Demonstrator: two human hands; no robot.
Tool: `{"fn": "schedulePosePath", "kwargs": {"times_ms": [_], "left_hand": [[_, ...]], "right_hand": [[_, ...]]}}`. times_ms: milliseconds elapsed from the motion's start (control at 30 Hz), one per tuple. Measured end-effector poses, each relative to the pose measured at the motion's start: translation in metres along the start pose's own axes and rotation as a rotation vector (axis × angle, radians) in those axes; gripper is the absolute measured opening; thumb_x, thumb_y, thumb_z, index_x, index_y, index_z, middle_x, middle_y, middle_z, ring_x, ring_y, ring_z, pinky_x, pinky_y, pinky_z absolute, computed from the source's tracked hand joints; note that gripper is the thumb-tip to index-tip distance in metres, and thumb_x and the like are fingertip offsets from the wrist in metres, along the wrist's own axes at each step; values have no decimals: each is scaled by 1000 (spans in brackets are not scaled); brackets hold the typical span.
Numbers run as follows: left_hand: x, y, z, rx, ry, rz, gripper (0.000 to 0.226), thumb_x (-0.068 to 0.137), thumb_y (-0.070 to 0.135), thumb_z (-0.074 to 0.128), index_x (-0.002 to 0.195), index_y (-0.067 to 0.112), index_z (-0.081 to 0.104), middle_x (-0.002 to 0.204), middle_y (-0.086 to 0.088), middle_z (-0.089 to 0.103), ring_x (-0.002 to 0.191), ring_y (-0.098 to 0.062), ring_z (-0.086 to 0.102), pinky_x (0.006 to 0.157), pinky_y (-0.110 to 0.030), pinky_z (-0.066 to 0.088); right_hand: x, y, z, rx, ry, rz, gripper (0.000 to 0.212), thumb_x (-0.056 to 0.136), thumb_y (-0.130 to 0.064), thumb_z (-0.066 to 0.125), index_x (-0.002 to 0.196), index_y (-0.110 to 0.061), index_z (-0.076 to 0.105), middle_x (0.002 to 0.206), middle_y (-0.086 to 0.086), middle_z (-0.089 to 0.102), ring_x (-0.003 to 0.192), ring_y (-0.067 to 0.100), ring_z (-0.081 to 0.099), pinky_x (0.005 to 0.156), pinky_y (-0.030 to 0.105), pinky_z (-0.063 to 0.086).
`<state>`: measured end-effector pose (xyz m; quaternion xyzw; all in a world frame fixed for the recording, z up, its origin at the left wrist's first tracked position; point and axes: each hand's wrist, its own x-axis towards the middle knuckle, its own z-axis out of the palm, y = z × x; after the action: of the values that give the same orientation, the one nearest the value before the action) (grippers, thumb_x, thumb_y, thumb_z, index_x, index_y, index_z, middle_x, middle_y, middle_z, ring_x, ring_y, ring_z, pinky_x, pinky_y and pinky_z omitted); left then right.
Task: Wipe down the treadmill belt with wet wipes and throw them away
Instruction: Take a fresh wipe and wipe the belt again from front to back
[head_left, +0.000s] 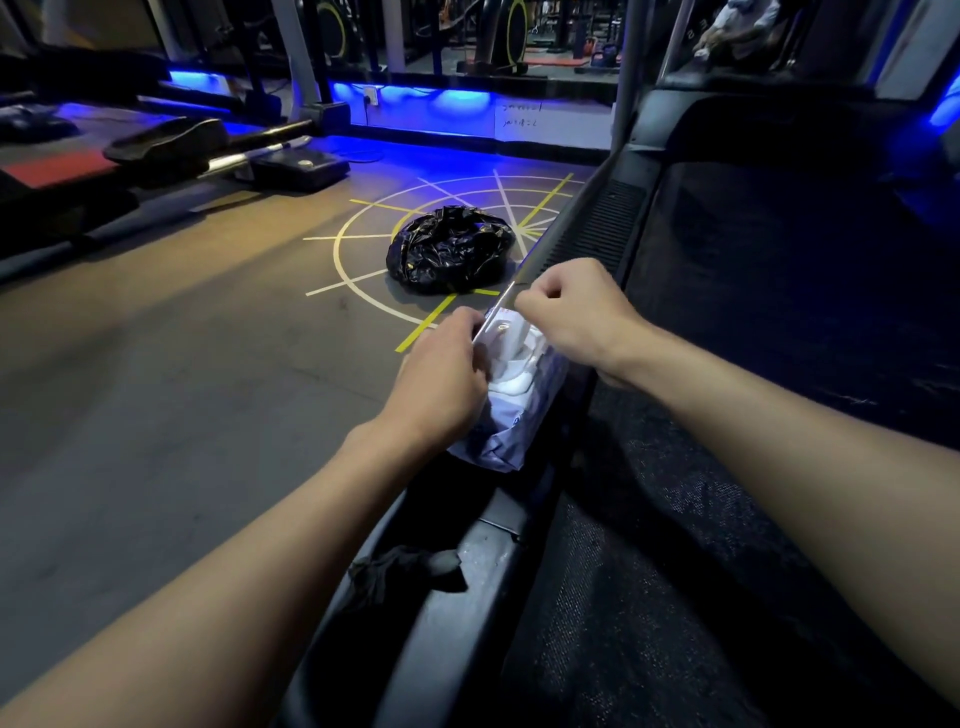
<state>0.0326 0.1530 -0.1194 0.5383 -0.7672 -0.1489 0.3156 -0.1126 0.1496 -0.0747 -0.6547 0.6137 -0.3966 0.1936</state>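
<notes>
A white and pale-purple pack of wet wipes (506, 415) lies on the treadmill's left side rail (467, 561). My left hand (441, 379) grips the pack's left side. My right hand (571, 306) pinches the pack's lifted flap at its top, where white wipe material shows in the opening. The dark treadmill belt (727, 415) stretches away on the right. A crumpled black trash bag (451, 250) sits on the floor just beyond my hands, left of the treadmill.
A dark crumpled cloth (405, 569) lies on the side rail nearer me. Yellow and white lines mark the grey floor (156, 389). Other gym machines (171, 150) stand at far left under blue strip lighting. A treadmill upright (631, 78) rises at the back.
</notes>
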Motion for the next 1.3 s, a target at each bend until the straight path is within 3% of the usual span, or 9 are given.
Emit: {"fn": "schedulePosePath", "kwargs": {"times_ms": [267,433,567,733,967,1033,1133,1233,1300], "left_hand": [[0,3,2,42,-14,31,25,91,12,47,115,15,54,105,-15,64,98,-38,55,83,-48,46],[-1,4,2,94,-17,46,30,85,8,51,114,13,54,107,-13,63,98,-37,55,82,-49,46],[0,6,0,112,-15,48,28,92,12,47,120,15,48,110,-15,64,101,-38,56,81,-47,45],[-3,15,-7,98,-4,69,21,100,24,41,118,12,42,100,-23,63,91,-42,56,71,-43,43],[1,18,-12,92,-4,3,17,102,29,38,109,15,43,101,-26,63,89,-45,56,76,-49,46],[2,18,-12,93,-8,-1,16,101,30,37,107,16,42,100,-25,63,89,-45,55,76,-48,46],[3,18,-12,88,1,-3,12,101,29,37,98,18,38,98,-25,63,89,-45,55,72,-46,43],[5,18,-12,79,19,-20,15,101,28,37,95,14,38,95,-26,62,88,-46,54,70,-46,42],[5,20,-12,67,29,-29,16,101,27,37,94,13,38,94,-26,61,86,-46,54,71,-48,43]], "right_hand": [[-3,-9,-8,467,291,103,26,71,-24,49,51,-21,33,60,5,25,56,16,23,50,30,16],[8,-17,-27,557,341,69,50,61,-37,50,69,12,48,70,8,44,64,20,34,56,34,27],[8,-19,-38,557,394,129,17,78,-27,47,65,-18,42,64,2,37,61,13,35,57,30,25],[4,2,-37,398,458,239,16,94,-13,38,82,-15,47,74,-5,45,74,13,44,60,29,34],[-25,8,-29,-138,-329,-81,22,91,-22,63,112,-19,68,81,-16,65,75,-6,62,62,8,43],[-29,3,-27,-288,-413,-85,32,91,-16,55,120,-26,66,66,-14,57,59,-7,58,53,6,38],[-31,-2,-26,-399,-448,-79,39,92,-18,49,126,-33,62,96,-1,65,92,17,62,72,20,44],[-28,-4,-23,-472,-507,-36,39,90,-18,45,119,-40,60,77,-7,54,72,18,54,54,24,40],[-23,-3,-21,-545,-493,-59,31,88,-22,48,111,-38,62,86,-4,55,82,22,52,64,26,37]]}}
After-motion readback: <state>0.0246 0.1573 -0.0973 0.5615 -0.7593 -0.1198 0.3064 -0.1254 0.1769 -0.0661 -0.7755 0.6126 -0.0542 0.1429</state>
